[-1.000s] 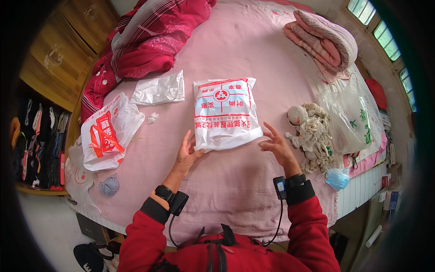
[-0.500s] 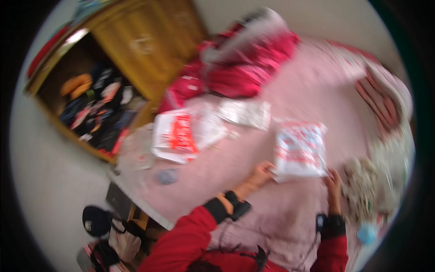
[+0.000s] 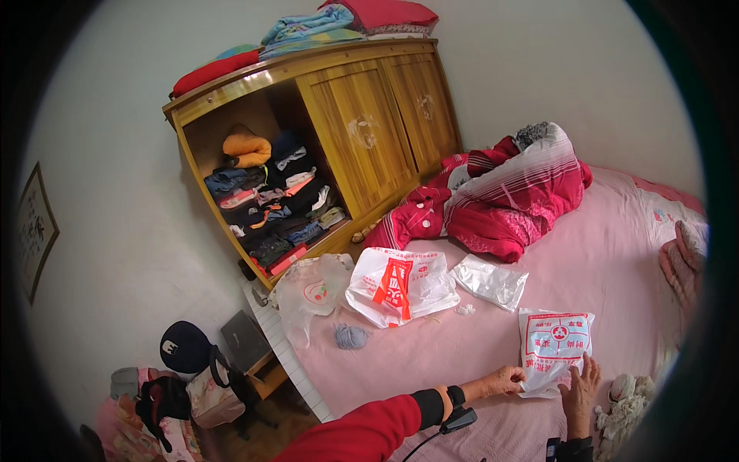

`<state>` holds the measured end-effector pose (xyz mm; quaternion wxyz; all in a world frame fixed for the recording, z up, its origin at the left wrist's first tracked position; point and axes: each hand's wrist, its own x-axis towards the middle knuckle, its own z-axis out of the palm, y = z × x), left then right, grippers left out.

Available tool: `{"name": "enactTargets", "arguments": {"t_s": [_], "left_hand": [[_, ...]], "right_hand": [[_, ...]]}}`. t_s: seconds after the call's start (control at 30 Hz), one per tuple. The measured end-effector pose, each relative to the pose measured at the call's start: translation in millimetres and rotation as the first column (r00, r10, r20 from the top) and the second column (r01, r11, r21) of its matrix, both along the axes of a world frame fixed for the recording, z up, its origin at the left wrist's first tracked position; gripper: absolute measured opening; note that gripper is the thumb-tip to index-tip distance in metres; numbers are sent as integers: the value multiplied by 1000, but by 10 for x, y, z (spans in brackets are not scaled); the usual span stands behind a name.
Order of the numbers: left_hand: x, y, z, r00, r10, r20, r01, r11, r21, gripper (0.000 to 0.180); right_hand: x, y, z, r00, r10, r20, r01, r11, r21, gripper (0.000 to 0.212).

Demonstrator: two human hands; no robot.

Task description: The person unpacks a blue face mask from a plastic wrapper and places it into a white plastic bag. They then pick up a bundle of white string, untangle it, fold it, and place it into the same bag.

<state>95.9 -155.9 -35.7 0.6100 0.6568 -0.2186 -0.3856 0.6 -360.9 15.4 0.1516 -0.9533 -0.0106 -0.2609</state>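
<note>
A white plastic bag (image 3: pixel 557 339) with red and pale blue print lies flattened into a neat square on the pink bed cover, at the lower right. At its lower left corner, my left hand (image 3: pixel 499 383) pinches the edge with thumb and fingers. My right hand (image 3: pixel 580 389) rests at the bag's lower right side, fingers spread apart and fingertips on the plastic. Close beside that hand lies a bunch of cream yarn (image 3: pixel 625 408). Farther left on the bed are a folded silvery-white packet (image 3: pixel 490 280) and a larger white bag with red print (image 3: pixel 402 286).
A clear plastic bag (image 3: pixel 312 289) and a grey-blue yarn ball (image 3: pixel 351 336) lie near the bed's left edge. A crumpled red quilt (image 3: pixel 500 192) is heaped behind. The wooden cabinet (image 3: pixel 362 131) stands open on folded clothes. A dark cap (image 3: pixel 185 346) hangs at lower left.
The view has swung up and left, bringing in more of the cabinet and wall. My right hand has gone from the bag's lower right corner to spread fingers on its side; my left keeps its corner.
</note>
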Motion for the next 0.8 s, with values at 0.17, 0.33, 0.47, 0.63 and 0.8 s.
{"name": "enactTargets", "arguments": {"t_s": [0.17,0.33,0.47,0.63,0.8], "left_hand": [[-38,-55,67,989,31,-147,-42,997,-71,18],[-49,-67,120,955,81,-284,-115,988,-104,22],[-48,-110,145,912,87,-402,-193,954,-231,22],[-36,-146,170,856,56,-513,-275,891,-361,22],[-40,-143,237,800,52,-598,-360,839,-408,22]], "right_hand": [[136,38,-123,930,217,-298,-81,909,409,49],[195,14,-261,936,213,-281,-82,907,413,28],[277,-13,-276,954,294,60,-295,886,357,15],[312,-98,-263,886,437,-157,-24,380,925,10],[279,-107,-137,844,533,-64,-16,143,990,11]]}}
